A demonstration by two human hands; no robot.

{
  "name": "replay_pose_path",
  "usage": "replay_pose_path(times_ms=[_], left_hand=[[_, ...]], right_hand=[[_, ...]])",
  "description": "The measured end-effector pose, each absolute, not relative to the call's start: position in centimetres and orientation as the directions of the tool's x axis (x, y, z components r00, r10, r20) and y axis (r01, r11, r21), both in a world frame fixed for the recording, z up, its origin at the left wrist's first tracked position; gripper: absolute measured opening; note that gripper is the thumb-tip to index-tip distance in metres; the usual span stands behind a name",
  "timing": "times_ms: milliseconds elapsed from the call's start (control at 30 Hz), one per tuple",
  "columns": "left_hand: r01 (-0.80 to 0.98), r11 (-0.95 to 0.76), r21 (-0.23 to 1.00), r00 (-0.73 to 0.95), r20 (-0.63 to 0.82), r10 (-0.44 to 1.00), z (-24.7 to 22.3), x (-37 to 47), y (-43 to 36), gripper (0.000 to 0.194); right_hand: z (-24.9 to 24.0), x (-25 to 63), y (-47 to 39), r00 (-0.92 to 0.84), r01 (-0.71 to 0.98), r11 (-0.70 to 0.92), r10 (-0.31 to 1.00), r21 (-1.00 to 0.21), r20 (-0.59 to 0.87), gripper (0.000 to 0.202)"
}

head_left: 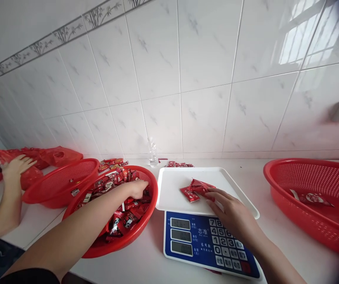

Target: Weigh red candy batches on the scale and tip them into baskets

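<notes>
My left hand (139, 189) reaches into a red plastic basket (154, 193) heaped with red-wrapped snack packets (122, 223). Its fingers look curled and point down among the wrappers, so what they grip, if anything, is hidden. Over the white pan (172, 193) of a scale, my right hand (231, 207) has its fingers and thumb closed on a red packet (200, 184). Another small red packet (189, 194) lies on the pan beside it. Below the pan is the scale's blue keypad panel (203, 232), partly covered by my right wrist.
At right stands a red basket (311, 228) with a packet inside. Another red basket (60, 177) is at left, where a co-worker's hands (15, 165) handle a red plastic bag (32, 175). A clear bottle (152, 152) and small packets (177, 164) sit near the wall.
</notes>
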State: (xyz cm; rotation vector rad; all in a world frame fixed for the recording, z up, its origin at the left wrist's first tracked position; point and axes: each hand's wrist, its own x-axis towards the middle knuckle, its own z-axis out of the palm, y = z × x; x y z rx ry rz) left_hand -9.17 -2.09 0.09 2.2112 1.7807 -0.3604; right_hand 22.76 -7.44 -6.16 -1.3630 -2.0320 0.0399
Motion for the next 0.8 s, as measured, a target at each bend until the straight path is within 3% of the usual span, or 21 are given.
replay_pose_path(times_ms=[133, 267, 400, 500, 800], left_hand=[[0.969, -0.140, 0.203, 0.202, -0.326, 0.923, 1.7, -11.2, -1.9, 0.072], [0.941, -0.075, 0.330, 0.185, -0.314, 0.931, 2.7, -12.3, -2.5, 0.050], [0.975, -0.165, 0.152, 0.212, -0.389, 0.896, 1.5, -10.7, -3.8, 0.027], [0.984, -0.172, 0.038, 0.174, -0.339, 0.925, 0.0, -9.4, -4.2, 0.026], [0.990, -0.138, 0.042, 0.144, -0.300, 0.943, -2.1, -9.9, -2.3, 0.027]], right_hand=[[-6.2, 22.8, -7.4, -0.210, 0.811, 0.442, 0.831, -0.383, 0.515, 0.030], [-6.6, 22.8, -7.2, -0.200, 0.815, 0.447, 0.814, -0.368, 0.545, 0.030], [-6.9, 22.8, -7.2, -0.192, 0.824, 0.439, 0.810, -0.357, 0.554, 0.030], [-6.8, 22.9, -7.2, -0.191, 0.828, 0.424, 0.828, -0.367, 0.527, 0.030], [-6.9, 22.8, -7.1, -0.193, 0.826, 0.428, 0.827, -0.366, 0.529, 0.032]])
